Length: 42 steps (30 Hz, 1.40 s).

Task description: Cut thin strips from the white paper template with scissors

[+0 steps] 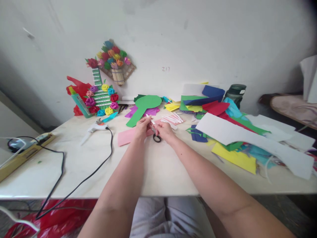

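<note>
Both of my hands meet over the middle of the table. Between their fingertips is a small white paper roll (151,119), slanting from upper left to lower right. My left hand (143,128) pinches it from the left, and my right hand (163,130) closes on it from the right. Just below the fingers shows the black handle loop of scissors (157,138); their blades are hidden. A pink sheet (125,137) lies partly under my left hand. Beyond my right hand, several thin white paper sticks (174,118) lie in a loose bunch. A green paper cutout (146,105) rests behind my hands.
To the left are a white glue gun (95,128) with a black cord, a glue bottle (80,103) and a power strip (27,152). A flower-covered paper guitar (102,96) leans on the wall. Coloured paper scraps and a white cutout (237,134) cover the right, near a dark bottle (235,92).
</note>
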Available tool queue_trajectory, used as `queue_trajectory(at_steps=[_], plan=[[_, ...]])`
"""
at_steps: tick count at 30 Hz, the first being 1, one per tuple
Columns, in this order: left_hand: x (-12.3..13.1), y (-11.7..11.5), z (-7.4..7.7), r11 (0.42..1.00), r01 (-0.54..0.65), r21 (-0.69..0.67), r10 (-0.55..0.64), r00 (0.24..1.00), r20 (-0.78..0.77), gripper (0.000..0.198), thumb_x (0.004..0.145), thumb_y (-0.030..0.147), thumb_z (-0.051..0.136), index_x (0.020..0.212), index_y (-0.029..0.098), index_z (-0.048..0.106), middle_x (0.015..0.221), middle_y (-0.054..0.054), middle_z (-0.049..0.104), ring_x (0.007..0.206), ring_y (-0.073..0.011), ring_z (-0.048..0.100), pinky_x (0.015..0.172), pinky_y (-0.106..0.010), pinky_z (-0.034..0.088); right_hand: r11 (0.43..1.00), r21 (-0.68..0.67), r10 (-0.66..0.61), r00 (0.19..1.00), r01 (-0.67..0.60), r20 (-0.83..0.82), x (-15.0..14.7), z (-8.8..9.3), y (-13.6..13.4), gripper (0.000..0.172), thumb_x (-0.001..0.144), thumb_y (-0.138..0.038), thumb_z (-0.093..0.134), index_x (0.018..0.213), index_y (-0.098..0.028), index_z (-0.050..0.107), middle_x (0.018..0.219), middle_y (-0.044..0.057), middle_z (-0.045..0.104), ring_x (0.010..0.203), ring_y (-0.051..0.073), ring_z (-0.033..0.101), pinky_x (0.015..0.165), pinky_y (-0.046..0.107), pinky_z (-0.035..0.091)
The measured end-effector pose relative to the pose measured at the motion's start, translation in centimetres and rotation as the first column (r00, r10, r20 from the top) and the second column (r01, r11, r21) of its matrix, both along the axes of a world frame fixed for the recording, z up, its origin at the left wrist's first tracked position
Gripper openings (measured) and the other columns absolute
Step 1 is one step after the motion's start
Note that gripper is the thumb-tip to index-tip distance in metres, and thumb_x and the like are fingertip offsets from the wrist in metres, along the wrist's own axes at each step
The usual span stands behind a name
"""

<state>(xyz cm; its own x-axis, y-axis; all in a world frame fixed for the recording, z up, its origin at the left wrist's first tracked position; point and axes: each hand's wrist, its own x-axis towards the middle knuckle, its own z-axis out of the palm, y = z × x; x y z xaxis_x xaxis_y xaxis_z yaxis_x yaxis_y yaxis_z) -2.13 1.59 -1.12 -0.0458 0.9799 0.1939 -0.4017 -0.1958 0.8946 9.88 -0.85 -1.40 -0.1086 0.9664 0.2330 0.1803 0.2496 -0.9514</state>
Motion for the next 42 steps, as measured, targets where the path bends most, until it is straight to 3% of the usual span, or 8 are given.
queue_trajectory(at_steps=[10, 16, 22, 33, 42], plan=[[0.4, 0.0, -0.1, 0.999, -0.041, 0.036, 0.039, 0.998, 0.04, 0.031, 0.063, 0.042, 0.074, 0.067, 0.015, 0.06, 0.048, 0.004, 0.05, 0.04, -0.0068, 0.046, 0.044, -0.021, 0.037, 0.963, -0.25, 0.022, 0.957, -0.098, -0.29, -0.5, 0.5, -0.2, 0.017, 0.073, -0.025, 0.056, 0.06, -0.015, 0.056, 0.036, -0.007, 0.045, 0.031, 0.004, 0.033, 0.034, 0.017, 0.021], [0.3, 0.4, -0.3, 0.993, -0.109, 0.039, 0.107, 0.993, 0.048, 0.031, 0.062, 0.042, 0.075, 0.069, 0.015, 0.061, 0.049, 0.004, 0.05, 0.041, -0.0053, 0.043, 0.043, -0.02, 0.034, 0.955, -0.262, 0.048, 0.944, -0.139, -0.327, -0.1, 1.5, -0.9, 0.014, 0.075, -0.023, 0.053, 0.068, -0.013, 0.059, 0.035, -0.007, 0.044, 0.028, 0.003, 0.03, 0.031, 0.016, 0.015], [0.6, 0.3, -0.1, 0.995, -0.099, 0.034, 0.092, 0.983, 0.158, 0.028, 0.06, 0.037, 0.077, 0.072, 0.015, 0.063, 0.051, 0.006, 0.049, 0.041, -0.004, 0.042, 0.043, -0.019, 0.033, 0.943, -0.293, 0.037, 0.924, -0.159, -0.381, -0.2, 1.9, -1.5, 0.015, 0.076, -0.025, 0.054, 0.069, -0.012, 0.058, 0.035, -0.007, 0.044, 0.028, 0.003, 0.027, 0.031, 0.017, 0.013], [0.1, 0.3, 0.1, 0.991, -0.131, -0.014, 0.131, 0.962, 0.241, 0.024, 0.063, 0.031, 0.076, 0.07, 0.012, 0.062, 0.05, 0.004, 0.051, 0.04, -0.0023, 0.041, 0.041, -0.015, 0.033, 0.982, -0.178, 0.03, 0.99, -0.054, -0.138, -1.0, 0.6, -0.9, 0.018, 0.08, -0.022, 0.051, 0.065, -0.014, 0.057, 0.035, -0.009, 0.036, 0.033, 0.004, 0.03, 0.037, 0.018, 0.019], [0.2, 0.2, 0.3, 0.996, -0.038, -0.075, 0.065, 0.917, 0.392, 0.021, 0.072, 0.033, 0.07, 0.072, 0.015, 0.06, 0.052, 0.005, 0.051, 0.039, -0.0027, 0.041, 0.04, -0.016, 0.034, 0.919, -0.309, 0.113, 0.914, -0.246, -0.391, -0.8, 2.1, -2.2, 0.022, 0.086, -0.023, 0.047, 0.067, -0.013, 0.053, 0.036, -0.011, 0.029, 0.03, 0.002, 0.021, 0.033, 0.015, 0.012]])
